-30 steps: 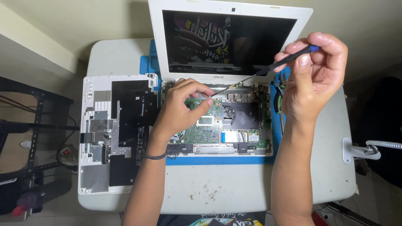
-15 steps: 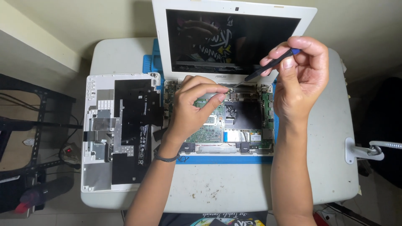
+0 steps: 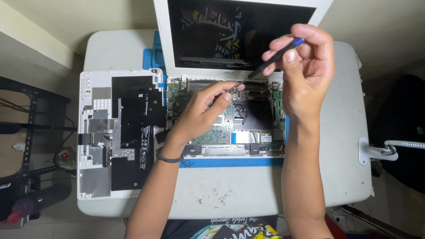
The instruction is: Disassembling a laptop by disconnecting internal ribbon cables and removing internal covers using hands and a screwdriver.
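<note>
The near strip of the pale grey tabletop [image 3: 230,194] lies bare between my forearms, so a grip could pass there. On the left, the removed white keyboard cover with black foil patches [image 3: 117,132] blocks the way. On the far side, the upright white-framed dark laptop screen [image 3: 239,31] walls off the opened laptop base with its green circuit board [image 3: 261,128]. Right of my right hand [image 3: 307,71], the tabletop is free.

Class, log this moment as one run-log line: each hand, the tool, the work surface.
left hand: fingertips on laptop circuit board | right hand: holding screwdriver, tip near left fingertips | removed keyboard cover at left | blue mat
</note>
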